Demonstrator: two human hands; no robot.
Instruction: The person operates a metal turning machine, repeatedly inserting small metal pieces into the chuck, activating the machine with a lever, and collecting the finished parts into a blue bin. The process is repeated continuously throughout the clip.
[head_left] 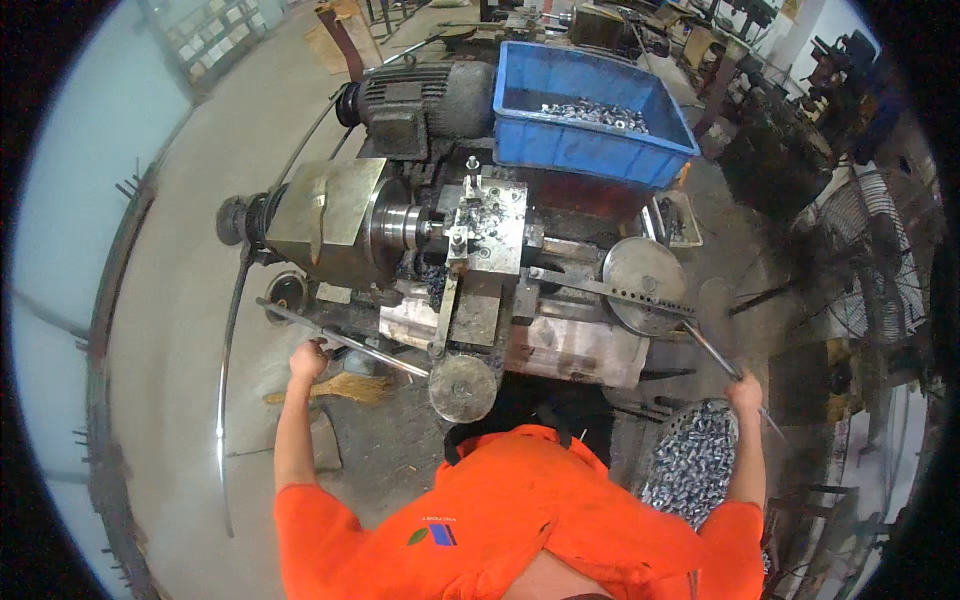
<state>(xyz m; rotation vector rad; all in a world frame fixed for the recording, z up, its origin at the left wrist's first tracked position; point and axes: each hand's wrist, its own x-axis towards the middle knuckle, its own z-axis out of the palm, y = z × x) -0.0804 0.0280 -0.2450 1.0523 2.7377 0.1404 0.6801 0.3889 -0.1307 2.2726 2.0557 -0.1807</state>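
A person in an orange short-sleeved top (500,490) stood at a grey metal lathe (495,245), arms spread.

The lathe filled the middle, and beyond it at 1 o'clock sat an open blue plastic crate (595,148) of small silvery metal parts (600,115). A heap of shiny cylindrical metal pieces (690,465) lay at 4 o'clock, and a flat round grey disc (640,275) stood at 3 o'clock. A long grey steel rod (375,352) slanted across 8 o'clock; a slim silvery rod (712,348) ran down toward 4 o'clock. The right hand (743,391), between 3 and 4 o'clock, had its fingers wrapped closed around the slim silvery rod. The left hand (308,360), at 8 o'clock, had curled fingers just beside the long grey steel rod; whether they gripped anything could not be told.
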